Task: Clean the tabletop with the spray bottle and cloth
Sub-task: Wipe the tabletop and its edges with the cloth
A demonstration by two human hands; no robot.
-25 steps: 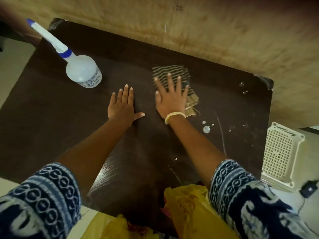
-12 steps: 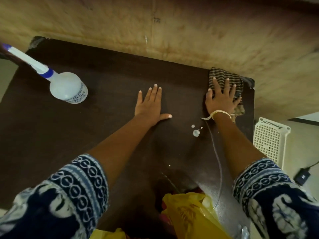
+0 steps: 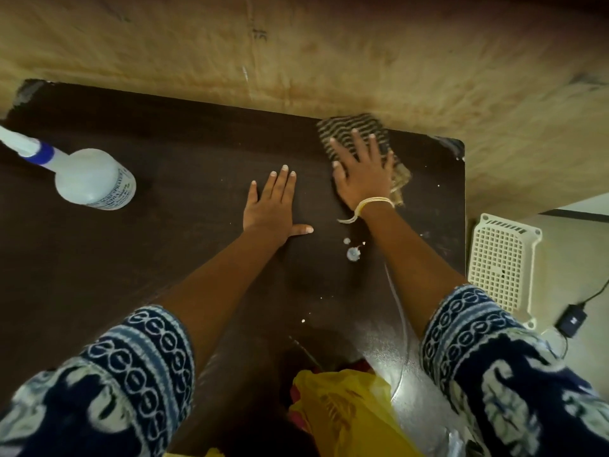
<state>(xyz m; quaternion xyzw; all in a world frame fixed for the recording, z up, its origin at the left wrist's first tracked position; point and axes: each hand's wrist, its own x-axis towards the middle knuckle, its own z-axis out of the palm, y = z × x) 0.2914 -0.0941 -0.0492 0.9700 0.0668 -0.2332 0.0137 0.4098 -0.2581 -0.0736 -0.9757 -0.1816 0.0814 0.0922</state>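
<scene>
The dark brown tabletop (image 3: 171, 258) fills the view. A striped brown cloth (image 3: 349, 127) lies near its far right edge, and my right hand (image 3: 362, 173) presses flat on it with fingers spread. My left hand (image 3: 272, 206) rests flat on the bare wood just left of the cloth. A white spray bottle (image 3: 94, 179) with a blue collar stands at the far left, apart from both hands. White droplets and smears (image 3: 353, 253) mark the wood below my right wrist.
A tan wall (image 3: 329, 61) runs along the table's far edge. A white plastic basket (image 3: 501, 262) stands on the floor off the right edge, with a black adapter and cable (image 3: 571, 319) beside it. Yellow fabric (image 3: 339, 413) lies at the near edge.
My right hand slid the cloth from the table's middle to the far right corner, then back a little to the left. My left hand stayed flat on the wood.
</scene>
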